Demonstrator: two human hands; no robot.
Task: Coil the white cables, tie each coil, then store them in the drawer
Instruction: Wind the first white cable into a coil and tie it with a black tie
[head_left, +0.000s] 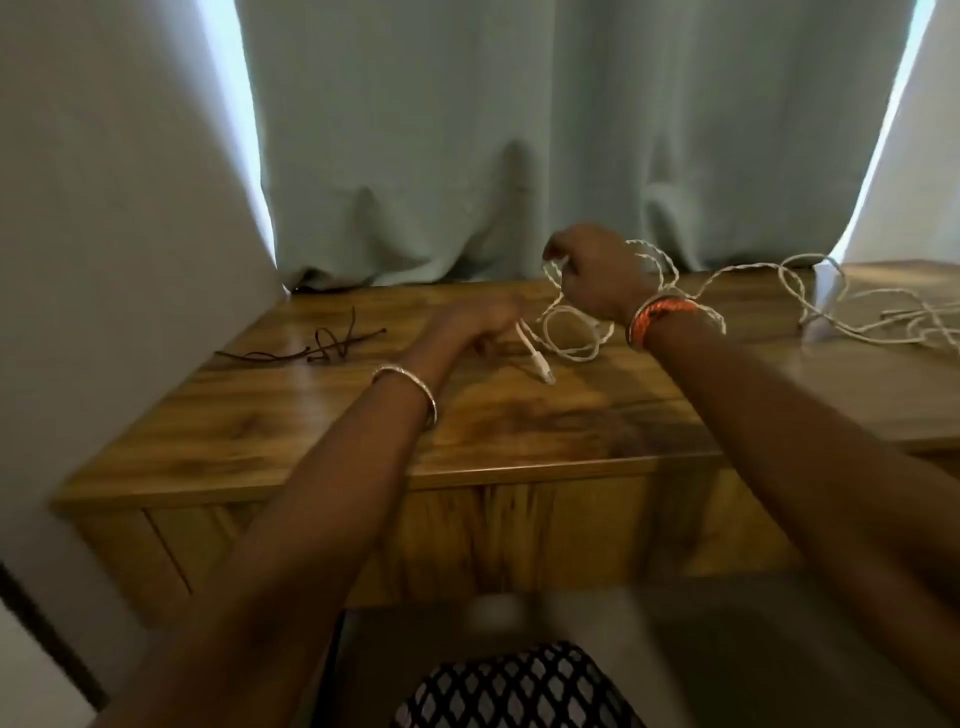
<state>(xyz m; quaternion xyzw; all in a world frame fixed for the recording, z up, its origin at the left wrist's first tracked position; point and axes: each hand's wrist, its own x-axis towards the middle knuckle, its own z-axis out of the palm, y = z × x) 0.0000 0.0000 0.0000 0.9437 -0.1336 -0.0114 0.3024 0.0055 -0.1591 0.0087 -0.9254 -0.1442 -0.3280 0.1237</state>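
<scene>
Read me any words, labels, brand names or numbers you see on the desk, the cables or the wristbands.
None: no readable text anywhere in this view.
The white cable and its plug show no marking; the plug is too small and blurred to tell.
The orange wristband, the metal bangle, the dark ties and the wooden desk carry no lettering.
</scene>
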